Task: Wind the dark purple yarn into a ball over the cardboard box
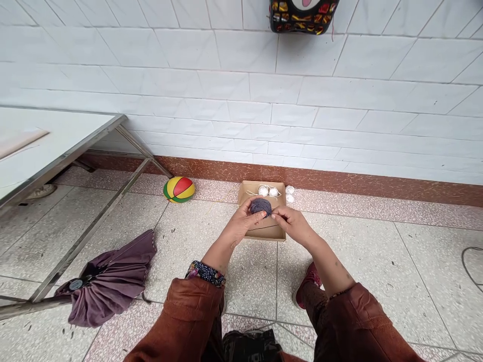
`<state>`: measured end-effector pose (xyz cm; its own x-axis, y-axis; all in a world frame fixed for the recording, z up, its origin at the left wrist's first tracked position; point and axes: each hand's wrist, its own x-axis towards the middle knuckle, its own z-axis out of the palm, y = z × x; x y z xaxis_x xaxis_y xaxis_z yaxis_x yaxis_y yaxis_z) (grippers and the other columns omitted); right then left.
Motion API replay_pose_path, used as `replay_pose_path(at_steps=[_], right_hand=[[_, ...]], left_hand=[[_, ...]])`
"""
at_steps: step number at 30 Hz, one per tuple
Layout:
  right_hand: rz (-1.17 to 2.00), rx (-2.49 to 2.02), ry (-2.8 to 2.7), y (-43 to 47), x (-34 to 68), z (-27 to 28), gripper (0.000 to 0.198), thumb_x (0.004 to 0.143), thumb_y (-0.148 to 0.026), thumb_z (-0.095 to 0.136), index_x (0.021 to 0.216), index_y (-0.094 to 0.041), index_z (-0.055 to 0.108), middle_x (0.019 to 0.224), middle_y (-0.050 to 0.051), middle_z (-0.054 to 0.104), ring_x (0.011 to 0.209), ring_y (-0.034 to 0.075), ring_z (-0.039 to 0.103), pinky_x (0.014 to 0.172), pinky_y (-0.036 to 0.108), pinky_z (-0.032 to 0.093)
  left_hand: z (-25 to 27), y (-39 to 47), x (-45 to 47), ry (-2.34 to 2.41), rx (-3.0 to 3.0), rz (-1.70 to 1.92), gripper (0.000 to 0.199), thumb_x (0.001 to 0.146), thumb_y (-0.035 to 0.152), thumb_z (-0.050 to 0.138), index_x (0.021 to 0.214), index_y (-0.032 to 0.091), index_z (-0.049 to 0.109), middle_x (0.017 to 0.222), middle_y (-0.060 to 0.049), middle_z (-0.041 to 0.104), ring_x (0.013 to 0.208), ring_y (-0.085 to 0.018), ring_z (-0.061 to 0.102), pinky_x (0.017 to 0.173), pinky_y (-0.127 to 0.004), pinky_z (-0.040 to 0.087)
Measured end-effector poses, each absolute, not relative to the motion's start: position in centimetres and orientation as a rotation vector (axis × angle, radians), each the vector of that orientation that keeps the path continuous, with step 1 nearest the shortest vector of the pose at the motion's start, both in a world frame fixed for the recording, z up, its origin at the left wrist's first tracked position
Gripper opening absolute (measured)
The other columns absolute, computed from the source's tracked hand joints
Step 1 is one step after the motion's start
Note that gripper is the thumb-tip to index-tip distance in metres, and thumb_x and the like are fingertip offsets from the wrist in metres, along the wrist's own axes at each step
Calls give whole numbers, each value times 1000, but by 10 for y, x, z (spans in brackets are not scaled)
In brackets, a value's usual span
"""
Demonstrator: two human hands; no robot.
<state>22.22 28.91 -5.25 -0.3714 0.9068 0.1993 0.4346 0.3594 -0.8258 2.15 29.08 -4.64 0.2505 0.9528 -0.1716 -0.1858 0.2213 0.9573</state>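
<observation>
A dark grey-blue ball of yarn (260, 206) is held in my left hand (243, 220), thumb in front and fingers behind it. Just to its right, my right hand (293, 224) is closed in a pinch at the ball's edge, apparently on the yarn's loose strand. Below both hands lies a shallow cardboard box (267, 234), with a dark strand crossing its inside. Two white yarn balls (263, 190) sit at the box's far end, with white strands around them. Two more small white balls (290, 190) rest on the floor against the box's right side.
A colourful ball (179, 189) lies near the wall. A purple folded umbrella (113, 281) lies beside the metal-framed table (94, 128) on the left. A black patterned item (302, 20) shows at the wall, top. A cable (466, 264) lies far right.
</observation>
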Motion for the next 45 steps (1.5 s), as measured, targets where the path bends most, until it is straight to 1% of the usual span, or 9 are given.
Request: replay_pose_path(at_steps=[6, 10, 13, 17, 23, 31, 38, 42, 45], right_hand=[[1202, -935, -1904, 278, 223, -33, 22, 95, -39, 61, 87, -21, 70, 81, 1, 69, 73, 15, 61, 69, 28, 48], [1112, -975, -1744, 281, 228, -33, 22, 95, -40, 62, 86, -22, 71, 83, 2, 69, 78, 17, 62, 76, 31, 50], [1016, -1043, -1699, 286, 230, -40, 21, 94, -39, 63, 84, -22, 70, 83, 2, 68, 80, 18, 61, 78, 32, 49], [981, -1131, -1708, 291, 227, -52, 23, 92, -39, 63, 80, -22, 68, 77, 2, 66, 74, 18, 60, 73, 30, 47], [895, -1234, -1755, 295, 224, -63, 26, 94, -37, 55, 76, -21, 64, 73, 2, 62, 69, 18, 57, 67, 29, 44], [796, -1281, -1807, 293, 230, -64, 23, 96, -36, 54, 84, -22, 67, 80, 4, 66, 75, 19, 60, 70, 30, 46], [998, -1058, -1933, 279, 226, -41, 22, 96, -38, 60, 85, -21, 69, 80, 2, 67, 73, 16, 60, 70, 29, 47], [1087, -1003, -1789, 273, 227, -25, 25, 94, -44, 63, 87, -21, 71, 82, 3, 68, 75, 16, 60, 71, 29, 47], [1030, -1041, -1626, 273, 233, -21, 25, 93, -44, 65, 84, -22, 69, 78, 2, 65, 72, 16, 57, 70, 29, 46]], left_hand=[[-54, 293, 24, 1075, 1251, 963, 82, 72, 34, 82, 145, 24, 46, 118, -9, 65, 104, -25, 62, 99, -44, 46], [-51, 285, 25, 952, 1388, 689, 100, 76, 30, 78, 159, 26, 23, 118, -11, 65, 102, -26, 62, 96, -46, 45], [-47, 280, 26, 741, 1383, 567, 106, 78, 27, 74, 162, 28, 10, 134, -14, 59, 110, -27, 59, 99, -46, 43], [-46, 278, 27, 569, 1245, 675, 93, 79, 29, 72, 159, 34, 25, 156, -12, 41, 116, -26, 56, 96, -40, 44], [-45, 279, 20, 534, 932, 744, 61, 79, 29, 65, 139, 26, 55, 124, -10, 62, 81, -15, 58, 70, -27, 43], [-42, 290, 19, 619, 748, 901, 57, 71, 23, 70, 127, 22, 59, 112, -8, 66, 82, -15, 62, 70, -25, 43], [-45, 299, 28, 966, 833, 1066, 48, 74, 36, 76, 118, 21, 61, 101, -5, 67, 73, -12, 58, 69, -26, 43], [-43, 297, 29, 1032, 1207, 951, 47, 77, 34, 73, 121, 22, 63, 112, -7, 66, 94, -20, 61, 79, -31, 48], [-42, 291, 31, 926, 1285, 781, 58, 80, 31, 70, 136, 26, 57, 126, -9, 60, 104, -23, 59, 82, -33, 50]])
